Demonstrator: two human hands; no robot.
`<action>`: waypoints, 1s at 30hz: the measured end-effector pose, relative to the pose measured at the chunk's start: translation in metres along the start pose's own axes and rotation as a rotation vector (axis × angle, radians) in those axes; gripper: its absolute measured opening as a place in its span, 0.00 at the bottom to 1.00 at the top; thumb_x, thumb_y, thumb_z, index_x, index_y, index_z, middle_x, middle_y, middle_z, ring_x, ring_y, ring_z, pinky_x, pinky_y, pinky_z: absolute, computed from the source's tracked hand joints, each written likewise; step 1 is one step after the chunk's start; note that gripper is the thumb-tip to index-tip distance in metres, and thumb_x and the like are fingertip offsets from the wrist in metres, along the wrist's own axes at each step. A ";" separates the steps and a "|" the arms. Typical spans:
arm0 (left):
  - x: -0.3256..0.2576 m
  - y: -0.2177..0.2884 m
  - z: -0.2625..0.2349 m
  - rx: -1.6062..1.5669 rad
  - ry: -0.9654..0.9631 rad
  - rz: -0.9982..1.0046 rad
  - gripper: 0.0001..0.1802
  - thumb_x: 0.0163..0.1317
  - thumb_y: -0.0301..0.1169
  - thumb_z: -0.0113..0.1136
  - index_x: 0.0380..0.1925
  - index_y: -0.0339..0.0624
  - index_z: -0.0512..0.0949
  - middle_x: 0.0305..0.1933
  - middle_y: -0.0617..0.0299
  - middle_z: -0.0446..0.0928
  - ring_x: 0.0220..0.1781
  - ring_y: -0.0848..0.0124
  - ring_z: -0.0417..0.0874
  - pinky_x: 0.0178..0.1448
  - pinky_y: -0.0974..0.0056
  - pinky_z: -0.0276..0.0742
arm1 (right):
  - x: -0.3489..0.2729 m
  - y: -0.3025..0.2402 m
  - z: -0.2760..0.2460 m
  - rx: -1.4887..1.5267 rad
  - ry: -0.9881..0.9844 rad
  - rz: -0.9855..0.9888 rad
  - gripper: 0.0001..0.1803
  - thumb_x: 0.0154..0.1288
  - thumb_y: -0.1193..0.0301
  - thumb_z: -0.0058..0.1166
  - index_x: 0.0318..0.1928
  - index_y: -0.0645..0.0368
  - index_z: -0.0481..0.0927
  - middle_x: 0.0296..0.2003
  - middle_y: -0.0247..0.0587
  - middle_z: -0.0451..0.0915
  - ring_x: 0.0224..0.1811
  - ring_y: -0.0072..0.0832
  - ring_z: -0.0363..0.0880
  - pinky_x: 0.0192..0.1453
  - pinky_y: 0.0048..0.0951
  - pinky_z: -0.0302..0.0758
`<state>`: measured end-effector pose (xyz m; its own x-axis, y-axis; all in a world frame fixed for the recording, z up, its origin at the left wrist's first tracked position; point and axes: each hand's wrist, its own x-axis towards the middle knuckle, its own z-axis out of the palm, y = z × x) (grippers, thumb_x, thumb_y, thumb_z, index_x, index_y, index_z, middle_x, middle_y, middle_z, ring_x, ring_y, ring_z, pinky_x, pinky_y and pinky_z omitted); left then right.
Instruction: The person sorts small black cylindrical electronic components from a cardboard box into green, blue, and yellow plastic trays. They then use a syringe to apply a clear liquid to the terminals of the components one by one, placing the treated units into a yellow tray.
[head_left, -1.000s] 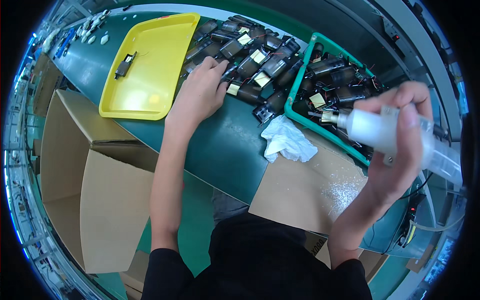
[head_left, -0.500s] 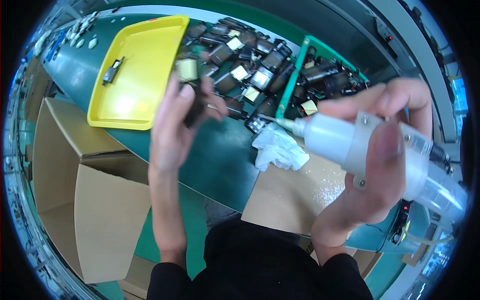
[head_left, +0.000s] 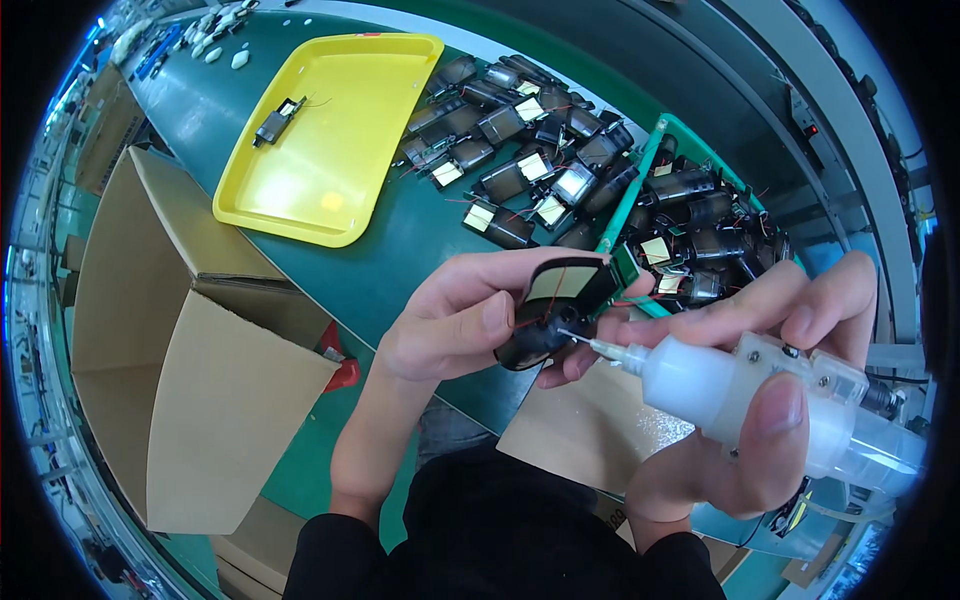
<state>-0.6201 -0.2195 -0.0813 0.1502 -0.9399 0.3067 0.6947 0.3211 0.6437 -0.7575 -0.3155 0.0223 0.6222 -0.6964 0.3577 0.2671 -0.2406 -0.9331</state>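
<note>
My left hand (head_left: 440, 325) is closed around a small dark electronic unit (head_left: 532, 342) with a curved black housing, a green circuit board edge and thin red wires. In my right hand (head_left: 785, 415) is a white dispensing syringe (head_left: 690, 378), its clear rear part toward the lower right. The thin needle points left and its tip meets, or nearly meets, the housing near a small round hole; I cannot tell if it touches. My right fingers wrap the barrel, with the thumb on the near side.
Several similar units (head_left: 500, 125) lie piled at the back, and more fill a green basket (head_left: 630, 190). One small unit (head_left: 278, 122) sits in a yellow tray (head_left: 330, 235). An open cardboard box (head_left: 220, 420) stands left; a cardboard sheet (head_left: 550, 430) lies below my hands.
My left hand has brought the unit right and nearer to me, up to the needle. The syringe has shifted slightly right and down. The view has turned a little.
</note>
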 end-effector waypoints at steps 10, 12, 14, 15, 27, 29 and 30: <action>-0.005 0.011 0.006 0.129 -0.013 0.012 0.41 0.66 0.51 0.58 0.64 0.24 0.66 0.57 0.44 0.78 0.47 0.69 0.82 0.44 0.69 0.77 | -0.008 -0.001 -0.001 -0.187 0.032 -0.031 0.27 0.61 0.56 0.57 0.38 0.61 0.55 0.26 0.45 0.74 0.24 0.38 0.83 0.36 0.36 0.88; -0.005 0.012 0.006 0.135 -0.020 -0.008 0.41 0.65 0.51 0.59 0.64 0.23 0.67 0.58 0.44 0.77 0.49 0.69 0.82 0.44 0.70 0.77 | -0.009 -0.001 0.004 -0.143 0.060 -0.016 0.27 0.61 0.56 0.57 0.38 0.61 0.55 0.26 0.44 0.73 0.23 0.37 0.83 0.36 0.35 0.88; -0.006 0.013 0.007 0.152 -0.020 -0.012 0.42 0.64 0.52 0.60 0.63 0.23 0.68 0.59 0.44 0.77 0.51 0.69 0.82 0.45 0.70 0.77 | -0.009 -0.002 0.011 -0.092 0.090 -0.008 0.27 0.61 0.56 0.57 0.38 0.62 0.55 0.25 0.44 0.73 0.23 0.37 0.82 0.36 0.35 0.87; -0.006 0.013 0.007 0.163 -0.019 -0.005 0.42 0.63 0.52 0.60 0.63 0.23 0.69 0.59 0.44 0.77 0.52 0.69 0.82 0.45 0.70 0.77 | -0.010 -0.002 0.013 -0.076 0.102 -0.009 0.28 0.60 0.56 0.57 0.38 0.62 0.55 0.25 0.44 0.73 0.23 0.37 0.82 0.36 0.35 0.87; -0.007 0.010 0.004 0.154 -0.062 0.066 0.40 0.62 0.48 0.63 0.60 0.21 0.70 0.62 0.40 0.74 0.57 0.65 0.81 0.51 0.67 0.79 | -0.013 -0.003 0.017 -0.114 0.122 -0.021 0.28 0.60 0.54 0.57 0.38 0.61 0.55 0.24 0.43 0.73 0.20 0.34 0.80 0.35 0.35 0.87; -0.007 0.010 0.003 0.146 -0.068 0.067 0.39 0.62 0.47 0.63 0.60 0.20 0.70 0.62 0.39 0.74 0.57 0.64 0.81 0.52 0.66 0.79 | -0.013 -0.005 0.013 -0.126 0.098 0.006 0.28 0.60 0.54 0.57 0.38 0.61 0.55 0.24 0.43 0.73 0.20 0.34 0.80 0.35 0.35 0.87; -0.008 0.010 0.004 0.135 -0.066 0.064 0.39 0.62 0.47 0.63 0.60 0.20 0.70 0.62 0.39 0.73 0.57 0.64 0.81 0.52 0.66 0.79 | -0.014 -0.004 0.014 -0.126 0.114 0.004 0.28 0.60 0.54 0.57 0.38 0.61 0.55 0.25 0.44 0.74 0.20 0.34 0.80 0.35 0.34 0.87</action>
<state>-0.6172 -0.2090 -0.0748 0.1417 -0.9089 0.3922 0.5836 0.3968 0.7085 -0.7566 -0.2951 0.0220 0.5334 -0.7679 0.3546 0.1662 -0.3159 -0.9341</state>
